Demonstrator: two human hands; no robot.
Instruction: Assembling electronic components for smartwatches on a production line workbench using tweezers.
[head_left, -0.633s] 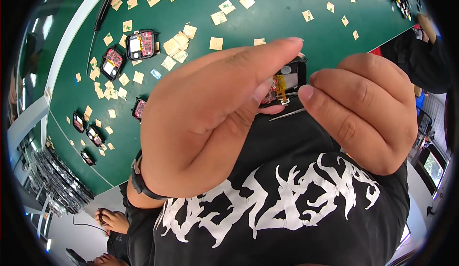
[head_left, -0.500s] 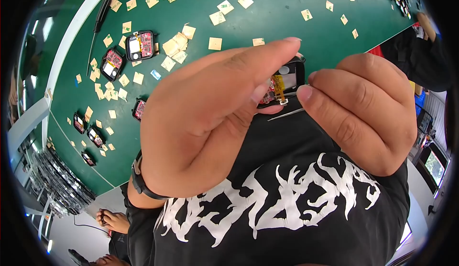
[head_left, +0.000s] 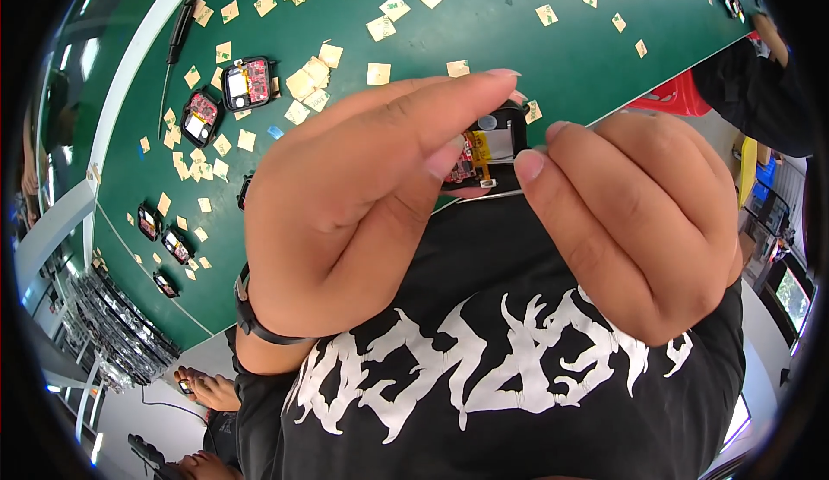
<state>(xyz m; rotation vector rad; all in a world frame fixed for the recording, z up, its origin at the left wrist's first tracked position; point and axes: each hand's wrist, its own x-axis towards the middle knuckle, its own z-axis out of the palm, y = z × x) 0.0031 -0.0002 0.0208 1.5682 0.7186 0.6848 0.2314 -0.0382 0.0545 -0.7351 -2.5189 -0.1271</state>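
My left hand is closed around a small black device case, held up over my shirt near the table's edge. Inside the case show a red circuit board, a yellow flex cable with a small connector, and a round silvery part. My left fingers hide the rest of it. Just right of the case, my right hand pinches a thin pointed metal tool, which looks like tweezers. Its shaft passes along the case's near edge; whether it touches the case I cannot tell.
On the green table lie many cream adhesive squares, several open device cases and a black-handled screwdriver. Silvery strips hang at the left. Another person's hand is at lower left; a red stool stands at right.
Both hands, with the case and the metal tool, have shifted slightly left in the view. The right hand also sits a little lower. More of the red stool shows.
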